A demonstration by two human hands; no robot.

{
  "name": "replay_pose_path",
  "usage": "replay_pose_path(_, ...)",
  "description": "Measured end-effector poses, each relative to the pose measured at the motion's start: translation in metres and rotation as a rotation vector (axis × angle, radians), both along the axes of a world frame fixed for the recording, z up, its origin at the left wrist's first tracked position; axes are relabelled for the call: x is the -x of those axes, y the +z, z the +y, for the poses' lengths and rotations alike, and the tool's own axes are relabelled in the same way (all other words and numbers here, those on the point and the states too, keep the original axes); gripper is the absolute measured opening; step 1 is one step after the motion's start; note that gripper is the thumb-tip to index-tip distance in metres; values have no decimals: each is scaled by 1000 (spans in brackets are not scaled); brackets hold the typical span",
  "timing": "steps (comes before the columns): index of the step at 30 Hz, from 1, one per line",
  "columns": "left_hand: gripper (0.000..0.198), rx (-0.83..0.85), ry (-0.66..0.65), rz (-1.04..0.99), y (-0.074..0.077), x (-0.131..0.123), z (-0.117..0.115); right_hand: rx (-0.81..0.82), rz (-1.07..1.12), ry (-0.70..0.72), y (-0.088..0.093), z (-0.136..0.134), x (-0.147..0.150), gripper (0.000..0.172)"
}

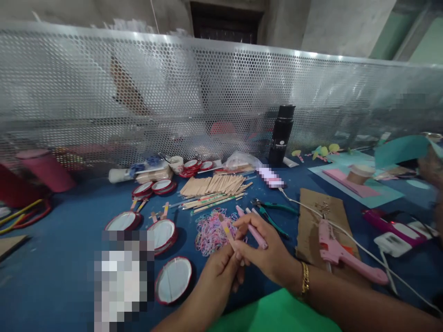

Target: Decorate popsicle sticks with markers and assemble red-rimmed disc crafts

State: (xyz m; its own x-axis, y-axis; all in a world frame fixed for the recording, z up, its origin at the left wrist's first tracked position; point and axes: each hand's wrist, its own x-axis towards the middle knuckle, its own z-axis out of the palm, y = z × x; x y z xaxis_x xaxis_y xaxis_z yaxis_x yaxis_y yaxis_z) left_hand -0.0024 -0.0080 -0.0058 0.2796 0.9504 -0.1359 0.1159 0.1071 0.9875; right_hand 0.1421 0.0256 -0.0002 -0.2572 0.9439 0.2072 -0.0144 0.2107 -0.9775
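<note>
Low in the middle of the head view, my left hand is closed on the lower end of a flat wooden craft stick with brown, yellow and pink bands. The stick points up and away from me. Right beside it, my right hand has a pink marker between its fingers, while its thumb and fingertips meet the stick near my left fingers. Behind the stick lies a heap of pastel rubber bands. Round red-rimmed lids lie to the left, some with coloured sticks attached.
Plain craft sticks are piled farther back. Green-handled pliers and a pink glue gun on cardboard lie to the right. A white cable crosses there. A black bottle stands before a perforated metal panel.
</note>
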Motion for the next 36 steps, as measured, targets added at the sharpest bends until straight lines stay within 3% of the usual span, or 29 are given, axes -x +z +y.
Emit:
replay_pose_path(6,48,-70,25,11,-6,-5,-5,-33,-33,-52,-6,-3,-6,23)
replay_pose_path(15,44,-129,72,61,-13,-6,-9,10,48,49,-10,0,-16,24)
replay_pose_path(20,43,-85,21,53,-7,-5,-9,-79,-16,13,-6,-2,-17,24)
replay_pose_path(24,49,-36,-27,14,-3,-4,-8,-35,-11,37,-7,-3,-15,27)
replay_pose_path(28,54,88,32,-108,0,-2,-4,-77,37,-23,-6,3,-17,25)
replay_pose_path(32,54,126,89,-153,4,-1,-2,-118,97,-110,1,8,-21,43)
replay_pose_path(36,51,117,108,-155,6,-1,-1,-171,-10,-86,13,4,-22,27)
